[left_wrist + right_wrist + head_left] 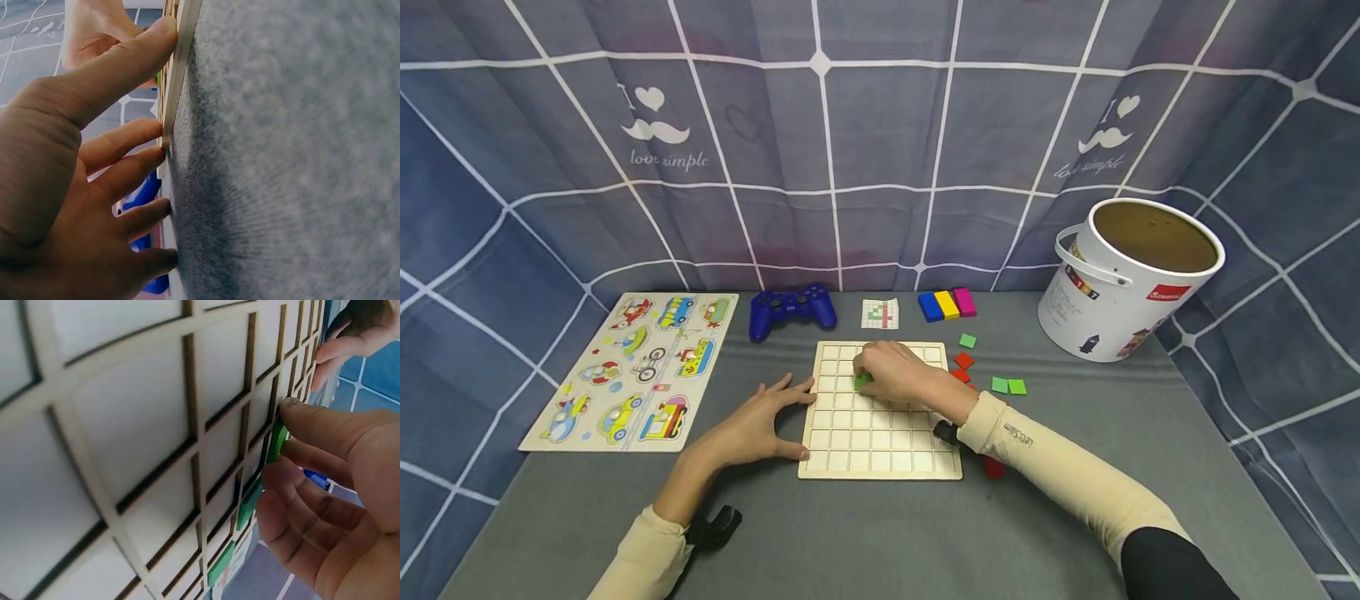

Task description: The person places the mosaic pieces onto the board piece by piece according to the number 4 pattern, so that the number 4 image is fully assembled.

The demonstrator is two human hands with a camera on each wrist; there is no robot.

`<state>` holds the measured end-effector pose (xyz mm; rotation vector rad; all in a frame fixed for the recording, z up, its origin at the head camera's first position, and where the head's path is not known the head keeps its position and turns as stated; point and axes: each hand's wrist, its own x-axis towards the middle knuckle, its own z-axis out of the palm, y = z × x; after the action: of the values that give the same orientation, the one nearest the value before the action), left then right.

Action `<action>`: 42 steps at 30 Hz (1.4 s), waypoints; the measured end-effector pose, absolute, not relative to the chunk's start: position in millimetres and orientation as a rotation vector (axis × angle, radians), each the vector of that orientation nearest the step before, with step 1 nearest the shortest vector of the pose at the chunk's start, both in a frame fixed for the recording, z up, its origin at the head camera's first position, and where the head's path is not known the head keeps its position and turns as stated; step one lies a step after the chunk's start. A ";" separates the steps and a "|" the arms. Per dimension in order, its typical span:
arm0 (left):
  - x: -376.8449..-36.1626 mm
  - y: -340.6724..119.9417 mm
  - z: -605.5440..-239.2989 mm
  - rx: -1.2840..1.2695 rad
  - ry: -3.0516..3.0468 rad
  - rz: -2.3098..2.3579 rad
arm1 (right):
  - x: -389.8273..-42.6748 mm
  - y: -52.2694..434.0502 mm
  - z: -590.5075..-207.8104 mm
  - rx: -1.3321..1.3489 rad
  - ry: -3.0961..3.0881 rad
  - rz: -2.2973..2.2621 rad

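Note:
A wooden grid board (859, 461) lies in the middle of the table. With thumb and fingers spread, my left hand (748, 432) touches the board's left edge. My right hand (895, 371) reaches over the board's upper part and pinches a small green square tile (277, 442) against the grid. In the right wrist view, a second green tile (250, 505) and a third green tile (221, 562) sit in cells beyond it; the right hand hides them in the head view. The left wrist view shows the left thumb (140, 53) on the board's side.
Loose red tiles (964, 360) and green tiles (1017, 387) lie right of the board, partly under the right arm. Behind are a pattern card (880, 314), blue, yellow and magenta blocks (947, 305) and a blue game controller (792, 310). A picture board (632, 375) lies left; a white bucket (1097, 308) stands right.

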<state>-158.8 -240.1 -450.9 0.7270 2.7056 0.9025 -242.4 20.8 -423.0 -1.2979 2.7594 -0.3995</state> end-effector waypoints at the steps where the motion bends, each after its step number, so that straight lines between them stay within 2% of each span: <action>1: -158.8 -239.9 -450.4 0.727 2.704 0.899 | -242.1 21.3 -422.8 -1.300 2.764 -0.392; 10: -157.9 -238.1 -447.3 0.718 2.709 0.875 | -238.9 47.2 -415.7 -1.262 2.811 -0.512; 20: -158.9 -236.7 -446.8 0.737 2.710 0.890 | -232.5 151.2 -416.3 -1.004 2.953 -0.612; 27: -158.9 -238.7 -447.1 0.722 2.696 0.898 | -228.5 201.9 -416.4 -0.907 2.994 -0.538; 35: -158.4 -237.9 -448.2 0.686 2.702 0.898 | -221.8 235.5 -421.2 -0.893 2.986 -0.414; 42: -159.6 -237.9 -448.5 0.686 2.702 0.887 | -220.2 246.2 -427.8 -0.895 2.959 -0.399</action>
<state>-159.6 -237.9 -448.5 0.6856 2.7016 0.8867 -220.2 246.2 -427.8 -0.8955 2.9589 -0.3986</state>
